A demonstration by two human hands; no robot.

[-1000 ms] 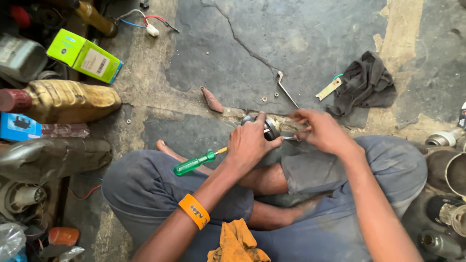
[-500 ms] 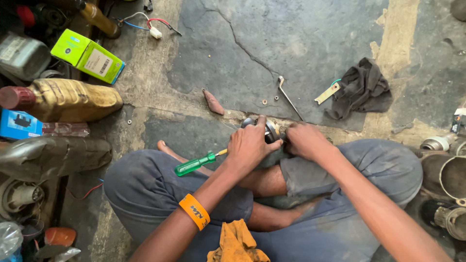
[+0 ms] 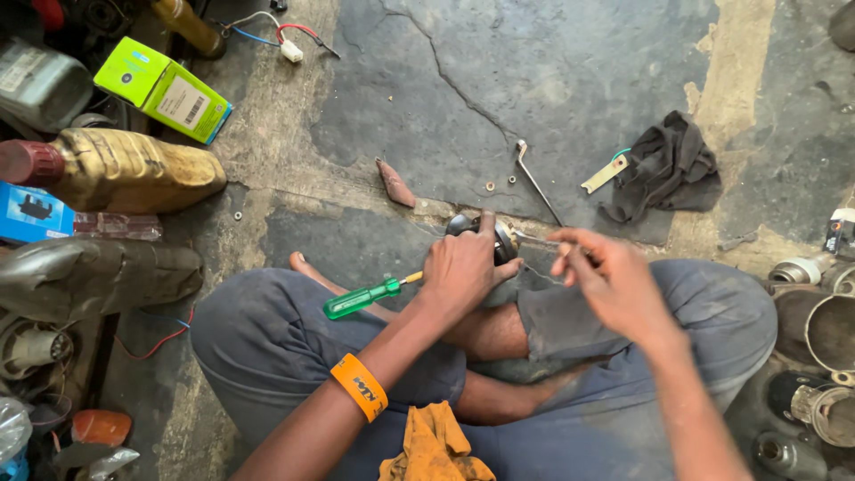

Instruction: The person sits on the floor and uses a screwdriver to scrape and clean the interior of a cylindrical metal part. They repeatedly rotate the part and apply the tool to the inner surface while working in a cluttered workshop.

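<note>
Your left hand [image 3: 461, 267] is closed around a small round metal part [image 3: 499, 239], gripping it from above just over your crossed legs, with a green-handled screwdriver [image 3: 361, 298] lying against the same hand, its handle pointing out to your left over your thigh. Your right hand [image 3: 610, 281] sits just beside the part, fingers pinched together on a thin metal rod [image 3: 534, 240] that sticks out of the part's side; whether the rod is fixed to the part cannot be told. An orange wristband [image 3: 359, 387] circles your left forearm, and an orange cloth [image 3: 434, 445] lies in your lap.

On the cracked concrete floor [image 3: 579, 80] ahead of your knees lie a bent metal tool [image 3: 534, 178], a small washer [image 3: 490, 186] near it, a dark rag [image 3: 663, 169] with a pale tag [image 3: 606, 174] at its edge, and a reddish-brown scrap [image 3: 394, 183]. To your left stand a green box [image 3: 160, 89], a grimy yellow oil bottle with a red cap [image 3: 116, 169], lying on its side, and a blue box [image 3: 34, 214]. Metal cylinders [image 3: 815, 330] crowd the floor at your right.
</note>
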